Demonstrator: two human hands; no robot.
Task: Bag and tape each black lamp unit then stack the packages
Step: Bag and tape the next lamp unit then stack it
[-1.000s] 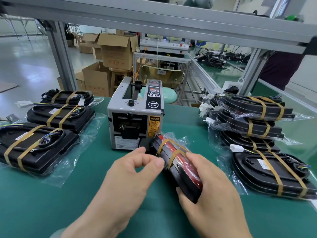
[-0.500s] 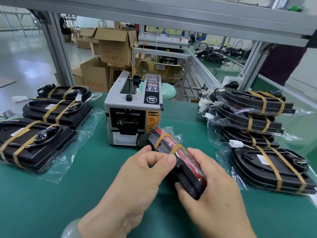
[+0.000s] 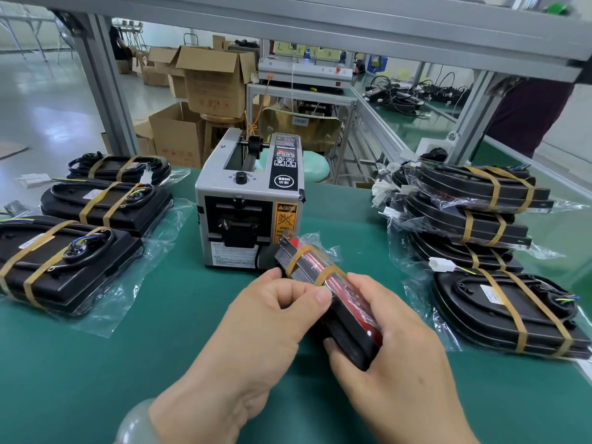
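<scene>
The gray tape machine (image 3: 246, 216) has a yellow sticker (image 3: 286, 224) w/ "CAUTION" on it. Its black panel (image 3: 286, 165) says "SEMI" in a white ring. Other words too small.

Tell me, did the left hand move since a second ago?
Yes. Judged against the tape dispenser, the left hand has slid slightly right, further along the bagged lamp unit toward the person.

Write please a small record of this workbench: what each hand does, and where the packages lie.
left hand: pinches the lamp unit beside a tape band
right hand: grips its near end
lamp unit: bagged, two bands, tilted, before the tape machine
left side: three taped packages lying flat in a row
right side: stack of taped packages
</scene>
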